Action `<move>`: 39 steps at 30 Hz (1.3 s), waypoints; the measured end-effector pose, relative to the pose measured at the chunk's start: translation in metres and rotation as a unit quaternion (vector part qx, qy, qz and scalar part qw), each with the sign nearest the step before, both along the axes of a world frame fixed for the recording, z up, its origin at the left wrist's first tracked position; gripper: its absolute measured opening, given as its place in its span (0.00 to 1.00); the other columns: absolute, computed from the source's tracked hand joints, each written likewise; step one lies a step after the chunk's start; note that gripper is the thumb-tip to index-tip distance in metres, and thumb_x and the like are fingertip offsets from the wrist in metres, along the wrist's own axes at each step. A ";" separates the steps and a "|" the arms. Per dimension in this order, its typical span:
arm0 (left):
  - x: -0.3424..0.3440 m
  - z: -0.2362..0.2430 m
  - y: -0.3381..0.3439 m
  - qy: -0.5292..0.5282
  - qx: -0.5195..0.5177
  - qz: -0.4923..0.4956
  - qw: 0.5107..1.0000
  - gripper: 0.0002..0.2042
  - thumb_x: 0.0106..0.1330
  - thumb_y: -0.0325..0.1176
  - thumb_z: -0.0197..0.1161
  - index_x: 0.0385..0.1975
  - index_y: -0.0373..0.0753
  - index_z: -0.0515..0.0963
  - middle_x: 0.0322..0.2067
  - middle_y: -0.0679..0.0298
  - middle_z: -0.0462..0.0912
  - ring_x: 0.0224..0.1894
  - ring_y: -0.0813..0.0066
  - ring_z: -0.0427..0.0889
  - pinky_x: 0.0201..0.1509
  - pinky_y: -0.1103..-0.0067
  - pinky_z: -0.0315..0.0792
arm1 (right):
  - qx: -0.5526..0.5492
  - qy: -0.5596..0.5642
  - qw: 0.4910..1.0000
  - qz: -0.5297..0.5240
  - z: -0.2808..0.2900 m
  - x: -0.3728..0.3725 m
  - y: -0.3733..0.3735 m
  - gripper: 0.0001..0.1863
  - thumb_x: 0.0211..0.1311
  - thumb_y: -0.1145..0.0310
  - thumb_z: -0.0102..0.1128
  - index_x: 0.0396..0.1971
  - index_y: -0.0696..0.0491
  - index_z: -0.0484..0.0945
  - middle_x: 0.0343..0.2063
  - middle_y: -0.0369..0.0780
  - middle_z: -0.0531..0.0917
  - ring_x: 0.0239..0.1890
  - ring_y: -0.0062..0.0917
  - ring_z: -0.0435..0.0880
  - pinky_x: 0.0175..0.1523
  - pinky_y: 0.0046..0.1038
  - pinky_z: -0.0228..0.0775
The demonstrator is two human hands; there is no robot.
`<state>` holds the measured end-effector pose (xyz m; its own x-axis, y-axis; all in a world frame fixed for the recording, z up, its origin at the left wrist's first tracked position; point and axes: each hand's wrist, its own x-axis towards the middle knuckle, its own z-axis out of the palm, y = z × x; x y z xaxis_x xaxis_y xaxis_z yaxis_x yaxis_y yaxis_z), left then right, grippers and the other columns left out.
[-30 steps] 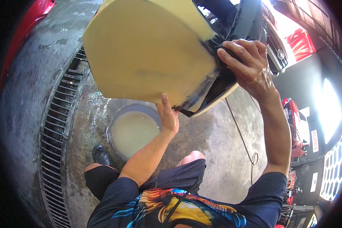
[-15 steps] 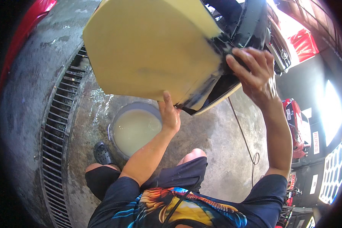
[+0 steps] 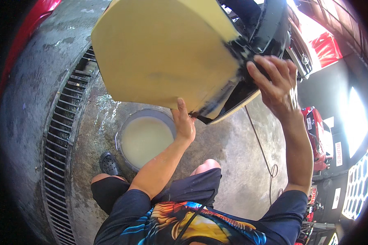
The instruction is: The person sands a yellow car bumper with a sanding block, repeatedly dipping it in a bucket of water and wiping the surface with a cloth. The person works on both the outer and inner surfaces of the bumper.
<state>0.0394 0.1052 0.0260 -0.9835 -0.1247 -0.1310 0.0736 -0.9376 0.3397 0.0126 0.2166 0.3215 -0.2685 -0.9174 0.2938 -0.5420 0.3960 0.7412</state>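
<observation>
A large panel (image 3: 151, 53), pale yellow with smudged black patches along its right side, is held at the top of the view, with black trim (image 3: 265, 32) beside it. My left hand (image 3: 184, 120) grips the lower edge, thumb on the yellow face and fingers mostly hidden behind. My right hand (image 3: 276, 81) rests on the dark area at the right, fingers bent and pressed down; whatever is under them, if anything, is hidden. Below the panel, a round grey bucket (image 3: 147, 139) holds cloudy, pale liquid.
A metal drain grate (image 3: 57, 151) runs along the wet concrete floor (image 3: 229, 147) at left. A dark cable or hose (image 3: 261, 147) lies coiled at right. Red cars (image 3: 317, 134) and a silver grille (image 3: 302, 61) show at right, red bodywork (image 3: 28, 28) at upper left, and my clog (image 3: 110, 163) below.
My right hand has moved right and down along the dark area of the panel. My left hand has shifted slightly right, still on the edge, and the panel has shifted slightly with it.
</observation>
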 end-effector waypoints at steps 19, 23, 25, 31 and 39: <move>0.000 0.004 -0.001 0.002 -0.033 0.007 0.999 0.50 0.71 0.75 0.57 0.82 0.50 0.46 0.80 0.59 0.55 0.81 0.57 0.58 0.78 0.50 0.63 | -0.020 -0.063 0.998 0.014 0.017 -0.034 -0.002 0.30 0.59 0.70 0.75 0.63 0.40 0.82 0.59 0.33 0.85 0.63 0.32 0.81 0.69 0.42 0.64; -0.001 -0.002 0.000 -0.011 -0.017 -0.001 1.000 0.51 0.70 0.73 0.60 0.82 0.52 0.45 0.80 0.60 0.53 0.81 0.59 0.57 0.77 0.50 0.64 | -0.025 -0.098 0.995 -0.017 0.023 -0.040 -0.003 0.30 0.57 0.70 0.75 0.63 0.39 0.82 0.59 0.33 0.85 0.63 0.32 0.81 0.69 0.41 0.64; -0.002 -0.006 0.000 -0.006 -0.009 -0.009 1.000 0.51 0.70 0.73 0.62 0.82 0.53 0.44 0.80 0.61 0.52 0.81 0.60 0.57 0.76 0.51 0.65 | 0.005 -0.091 0.996 -0.002 0.030 -0.029 0.007 0.30 0.57 0.70 0.75 0.62 0.40 0.83 0.59 0.34 0.85 0.63 0.33 0.81 0.68 0.41 0.66; -0.004 -0.007 0.001 0.005 -0.002 -0.008 1.000 0.49 0.71 0.71 0.62 0.82 0.52 0.45 0.80 0.61 0.54 0.80 0.60 0.59 0.75 0.52 0.67 | 0.011 -0.104 0.994 0.019 0.033 -0.042 0.001 0.29 0.58 0.69 0.76 0.61 0.39 0.84 0.58 0.33 0.86 0.62 0.33 0.82 0.68 0.41 0.67; -0.001 -0.003 0.001 0.006 -0.027 0.010 1.000 0.48 0.71 0.74 0.58 0.80 0.48 0.50 0.77 0.60 0.61 0.78 0.59 0.64 0.76 0.54 0.69 | 0.040 -0.093 0.995 -0.003 0.036 -0.034 0.010 0.29 0.58 0.68 0.75 0.61 0.37 0.84 0.58 0.33 0.86 0.62 0.32 0.82 0.68 0.41 0.68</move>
<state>0.0386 0.1062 0.0231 -0.9821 -0.1512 -0.1120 0.0967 -0.9161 0.3891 -0.0212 0.2269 0.3578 -0.3166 -0.9343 0.1639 -0.6712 0.3427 0.6573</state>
